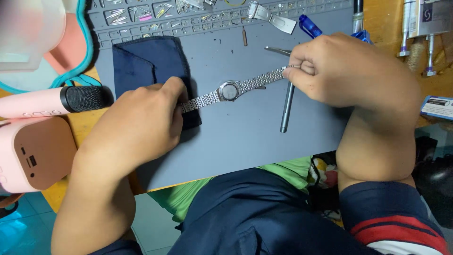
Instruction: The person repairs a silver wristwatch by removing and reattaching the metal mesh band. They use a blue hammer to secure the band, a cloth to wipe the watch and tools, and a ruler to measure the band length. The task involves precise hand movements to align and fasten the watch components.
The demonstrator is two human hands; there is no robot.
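A silver wristwatch (230,90) with a metal link bracelet is stretched out flat above the grey work mat (236,137). My left hand (137,125) pinches the left end of the bracelet, over a dark blue cloth (148,61). My right hand (344,71) pinches the right end of the bracelet between thumb and forefinger. The round watch face sits midway between both hands.
A grey metal rod tool (286,111) lies on the mat under my right hand, tweezers (276,49) and a blue pen (309,26) behind it. Small parts fill the mat's tray slots (188,19). A pink microphone (52,101) and pink box (33,156) sit left.
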